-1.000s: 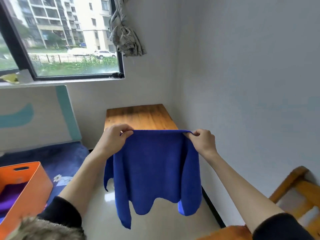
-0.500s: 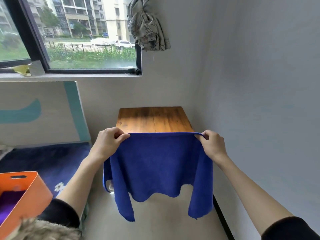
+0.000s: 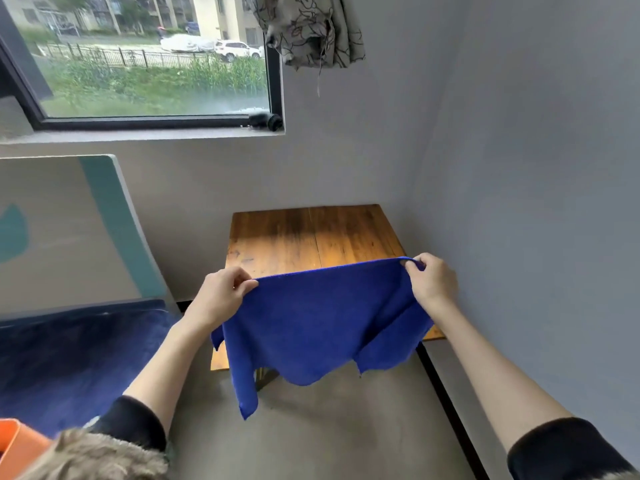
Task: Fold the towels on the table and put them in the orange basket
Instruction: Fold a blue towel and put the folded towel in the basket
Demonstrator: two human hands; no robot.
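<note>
A blue towel (image 3: 322, 320) hangs spread out in the air over the near part of the wooden table (image 3: 311, 233). My left hand (image 3: 218, 296) pinches its top left corner. My right hand (image 3: 431, 280) pinches its top right corner. The top edge is stretched between both hands, and the lower edge droops in folds past the table's front. Only a corner of the orange basket (image 3: 20, 445) shows at the bottom left.
The table stands in the corner against grey walls. A dark blue mattress (image 3: 76, 351) and a white and teal board (image 3: 69, 230) lie to the left. A window (image 3: 145, 57) and a knotted curtain (image 3: 311, 29) are above. A black skirting strip (image 3: 446, 403) runs along the right wall.
Both hands have carried the towel forward over the table and spread it wider. The view has shifted right, so the orange basket has slid almost out of sight.
</note>
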